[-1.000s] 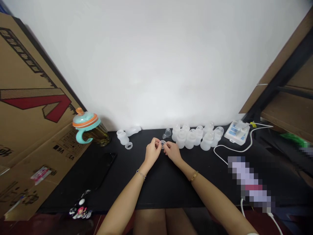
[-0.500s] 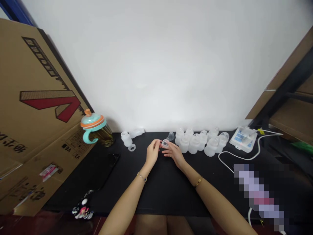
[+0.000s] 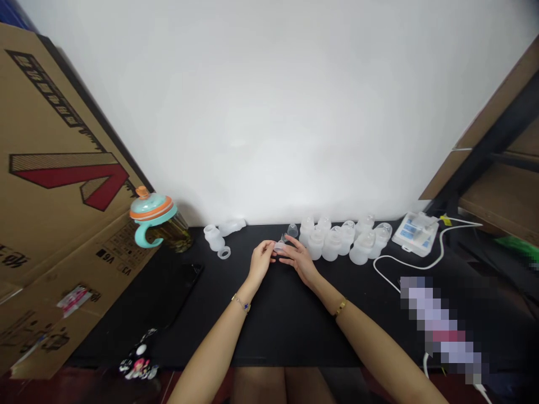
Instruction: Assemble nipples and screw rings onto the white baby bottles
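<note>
Ring (image 3: 278, 246), pale and seen nearly edge-on, lies between the two hands above the desk (image 3: 269, 331), its broad way running from one to the other. The left hand (image 3: 263, 259) pinches its near-left edge; the right hand (image 3: 301, 262), fingers spread, meets its right side, though whether these grip I cannot tell. Clear dome (image 3: 292, 230) stands just beyond, nearer the right hand.
</note>
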Demonstrator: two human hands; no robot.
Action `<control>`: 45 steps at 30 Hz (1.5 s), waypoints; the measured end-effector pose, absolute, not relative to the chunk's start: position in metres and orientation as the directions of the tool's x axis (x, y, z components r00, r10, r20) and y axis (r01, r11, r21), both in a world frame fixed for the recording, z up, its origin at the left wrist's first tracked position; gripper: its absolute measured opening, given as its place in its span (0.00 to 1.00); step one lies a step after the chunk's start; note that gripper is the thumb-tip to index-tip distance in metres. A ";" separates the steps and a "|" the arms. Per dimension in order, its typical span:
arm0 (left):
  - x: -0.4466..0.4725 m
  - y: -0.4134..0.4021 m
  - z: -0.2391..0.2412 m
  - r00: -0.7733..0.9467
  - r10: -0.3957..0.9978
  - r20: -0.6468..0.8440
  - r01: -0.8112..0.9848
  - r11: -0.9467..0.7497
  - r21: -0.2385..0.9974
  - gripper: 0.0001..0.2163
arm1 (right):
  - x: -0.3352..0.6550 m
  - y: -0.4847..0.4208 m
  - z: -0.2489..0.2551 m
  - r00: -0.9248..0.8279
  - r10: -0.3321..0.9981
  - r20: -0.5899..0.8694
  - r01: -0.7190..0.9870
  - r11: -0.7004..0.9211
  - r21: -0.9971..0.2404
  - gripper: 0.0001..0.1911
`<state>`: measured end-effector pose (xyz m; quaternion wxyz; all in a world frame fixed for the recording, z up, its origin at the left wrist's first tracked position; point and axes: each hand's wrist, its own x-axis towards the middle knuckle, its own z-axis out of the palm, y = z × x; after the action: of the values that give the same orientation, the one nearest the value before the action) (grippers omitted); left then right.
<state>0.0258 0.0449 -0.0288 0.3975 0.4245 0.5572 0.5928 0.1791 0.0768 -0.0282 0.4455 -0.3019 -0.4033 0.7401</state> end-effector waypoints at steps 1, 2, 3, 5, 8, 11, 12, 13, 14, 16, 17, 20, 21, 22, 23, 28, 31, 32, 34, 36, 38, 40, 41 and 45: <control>0.026 0.045 -0.030 -0.317 0.948 0.021 -0.043 -0.036 0.998 0.17 | 0.179 0.077 -0.029 -0.408 0.911 -0.060 -0.424 -0.247 -0.871 0.32; 0.027 0.045 -0.030 -0.305 0.952 -0.019 -0.097 -0.011 0.995 0.18 | 0.178 0.077 -0.031 -0.392 0.920 -0.030 -0.428 -0.211 -0.879 0.34; 0.028 0.045 -0.030 -0.290 0.955 -0.054 -0.153 0.010 0.988 0.18 | 0.177 0.077 -0.032 -0.375 0.927 0.001 -0.425 -0.170 -0.889 0.34; 0.028 0.044 -0.029 -0.263 0.960 -0.101 -0.255 0.032 0.966 0.17 | 0.176 0.078 -0.036 -0.347 0.936 0.064 -0.404 -0.088 -0.910 0.31; 0.028 0.043 -0.026 -0.240 0.962 -0.127 -0.346 0.038 0.937 0.17 | 0.173 0.079 -0.039 -0.339 0.933 0.117 -0.378 -0.022 -0.925 0.25; 0.027 0.041 -0.022 -0.232 0.961 -0.148 -0.360 0.057 0.931 0.18 | 0.172 0.079 -0.040 -0.333 0.935 0.125 -0.378 -0.011 -0.926 0.26; 0.027 0.041 -0.021 -0.237 0.959 -0.157 -0.353 0.066 0.933 0.19 | 0.172 0.079 -0.040 -0.325 0.938 0.119 -0.377 -0.013 -0.926 0.26; 0.027 0.041 -0.019 -0.247 0.954 -0.168 -0.342 0.076 0.937 0.19 | 0.172 0.078 -0.039 -0.317 0.943 0.103 -0.379 -0.026 -0.925 0.27; 0.027 0.040 -0.017 -0.259 0.949 -0.180 -0.332 0.088 0.939 0.20 | 0.172 0.078 -0.039 -0.313 0.947 0.074 -0.385 -0.055 -0.921 0.27; 0.028 0.040 -0.014 -0.282 0.938 -0.200 -0.317 0.105 0.943 0.22 | 0.172 0.078 -0.037 -0.324 0.946 -0.014 -0.405 -0.152 -0.902 0.25; 0.028 0.040 -0.013 -0.287 0.936 -0.203 -0.311 0.110 0.944 0.22 | 0.172 0.078 -0.036 -0.338 0.939 -0.058 -0.416 -0.204 -0.886 0.24; 0.028 0.039 -0.010 -0.274 0.944 -0.185 -0.287 0.103 0.952 0.22 | 0.173 0.079 -0.034 -0.381 0.916 -0.128 -0.441 -0.302 -0.845 0.20; 0.028 0.038 -0.009 -0.267 0.948 -0.175 -0.276 0.099 0.956 0.22 | 0.174 0.079 -0.033 -0.390 0.911 -0.133 -0.447 -0.314 -0.838 0.20; 0.028 0.038 -0.009 -0.263 0.950 -0.168 -0.265 0.096 0.959 0.22 | 0.174 0.079 -0.032 -0.397 0.908 -0.136 -0.450 -0.321 -0.833 0.20; 0.028 0.038 -0.010 -0.260 0.952 -0.162 -0.255 0.094 0.962 0.22 | 0.174 0.079 -0.032 -0.402 0.905 -0.137 -0.451 -0.326 -0.831 0.20; 0.029 0.040 -0.014 -0.250 0.960 -0.126 -0.200 0.076 0.977 0.22 | 0.174 0.082 -0.034 -0.408 0.904 -0.126 -0.430 -0.312 -0.848 0.20; 0.028 0.040 -0.013 -0.330 0.943 -0.031 -0.084 0.003 0.996 0.20 | 0.173 0.083 -0.040 -0.351 0.934 -0.066 -0.362 -0.200 -0.911 0.23; 0.026 0.039 -0.011 -0.383 0.923 0.035 -0.009 -0.042 0.999 0.19 | 0.173 0.082 -0.042 -0.325 0.946 -0.014 -0.312 -0.121 -0.942 0.24; 0.020 0.036 -0.005 -0.497 0.838 0.224 0.197 -0.143 0.970 0.17 | 0.172 0.080 -0.045 -0.297 0.946 0.129 -0.154 0.086 -0.984 0.26; 0.010 0.033 0.002 -0.567 0.704 0.428 0.413 -0.208 0.887 0.14 | 0.171 0.076 -0.048 -0.326 0.909 0.260 0.042 0.289 -0.956 0.24; -0.004 0.030 0.008 -0.604 0.550 0.577 0.570 -0.209 0.795 0.14 | 0.171 0.071 -0.049 -0.386 0.858 0.339 0.191 0.434 -0.880 0.21; -0.020 0.028 0.011 -0.638 0.400 0.658 0.663 -0.148 0.733 0.16 | 0.171 0.067 -0.050 -0.446 0.819 0.362 0.280 0.512 -0.812 0.21; -0.029 0.029 0.011 -0.654 0.336 0.678 0.690 -0.102 0.717 0.18 | 0.171 0.065 -0.050 -0.468 0.807 0.359 0.308 0.530 -0.790 0.21; -0.065 0.034 0.001 -0.739 0.228 0.634 0.664 0.090 0.742 0.29 | 0.172 0.065 -0.051 -0.500 0.801 0.327 0.363 0.538 -0.761 0.22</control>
<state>-0.0647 0.0338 0.0010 -0.1825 0.3118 0.7153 0.5982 0.1717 0.0645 -0.0514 0.3454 -0.3612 -0.8059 0.3174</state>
